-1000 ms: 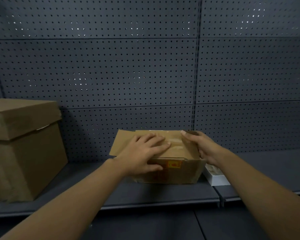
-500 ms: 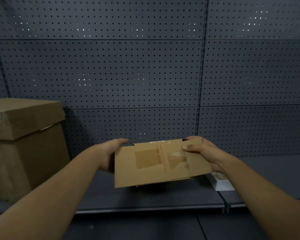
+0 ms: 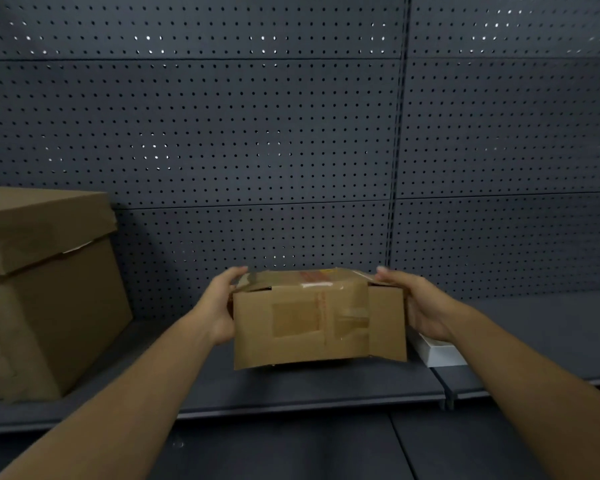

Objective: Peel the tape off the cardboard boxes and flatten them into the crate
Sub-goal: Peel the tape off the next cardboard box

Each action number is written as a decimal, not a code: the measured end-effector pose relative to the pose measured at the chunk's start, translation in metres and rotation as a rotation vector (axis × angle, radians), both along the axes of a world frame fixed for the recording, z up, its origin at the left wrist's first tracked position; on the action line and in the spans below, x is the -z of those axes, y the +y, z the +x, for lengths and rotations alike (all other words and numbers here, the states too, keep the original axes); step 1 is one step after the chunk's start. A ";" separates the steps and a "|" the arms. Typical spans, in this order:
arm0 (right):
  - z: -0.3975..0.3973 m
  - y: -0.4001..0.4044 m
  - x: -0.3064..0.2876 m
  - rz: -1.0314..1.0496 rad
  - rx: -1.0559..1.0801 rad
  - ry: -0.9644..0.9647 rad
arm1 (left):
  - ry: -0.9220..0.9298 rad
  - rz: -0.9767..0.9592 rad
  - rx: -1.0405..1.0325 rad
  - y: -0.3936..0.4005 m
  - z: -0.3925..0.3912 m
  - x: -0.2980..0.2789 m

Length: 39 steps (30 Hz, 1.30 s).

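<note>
Dark perforated metal panels (image 3: pixel 257 133) back the shelf (image 3: pixel 291 393). Above it, 2 hands grip the small cardboard box (image 3: pixel 302 327) between them: left hand (image 3: pixel 220 306), right hand (image 3: pixel 418 306). Glossy tape (image 3: pixel 352 315) crosses its matte face.

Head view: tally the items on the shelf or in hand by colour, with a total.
Brown: 2, the small cardboard box held between the left hand and right hand, and the large cardboard box.
White: 1, the flat white box.
Total: 3
</note>
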State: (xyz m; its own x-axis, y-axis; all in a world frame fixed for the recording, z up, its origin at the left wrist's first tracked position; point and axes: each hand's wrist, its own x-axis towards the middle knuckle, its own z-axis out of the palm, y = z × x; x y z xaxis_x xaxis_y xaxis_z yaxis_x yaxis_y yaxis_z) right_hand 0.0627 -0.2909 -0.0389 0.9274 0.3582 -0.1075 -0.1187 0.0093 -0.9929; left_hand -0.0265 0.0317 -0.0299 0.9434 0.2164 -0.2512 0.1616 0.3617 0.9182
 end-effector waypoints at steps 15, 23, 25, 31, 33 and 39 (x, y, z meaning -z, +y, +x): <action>0.015 0.001 0.016 -0.168 0.022 0.006 | -0.119 0.011 0.028 0.012 -0.002 0.037; 0.026 0.010 0.018 -0.189 0.025 0.012 | -0.135 -0.098 -0.121 0.002 0.029 0.042; 0.029 0.009 0.021 -0.188 0.032 0.018 | -0.125 -0.025 -0.098 0.000 0.032 0.044; 0.038 0.006 0.026 -0.174 -0.042 0.054 | -0.160 -0.073 -0.076 0.004 0.031 0.054; 0.039 0.005 0.027 -0.175 -0.047 0.045 | -0.185 -0.091 -0.112 0.003 0.036 0.054; 0.040 0.000 0.022 0.036 0.003 0.101 | -0.080 0.021 0.002 0.014 0.038 0.059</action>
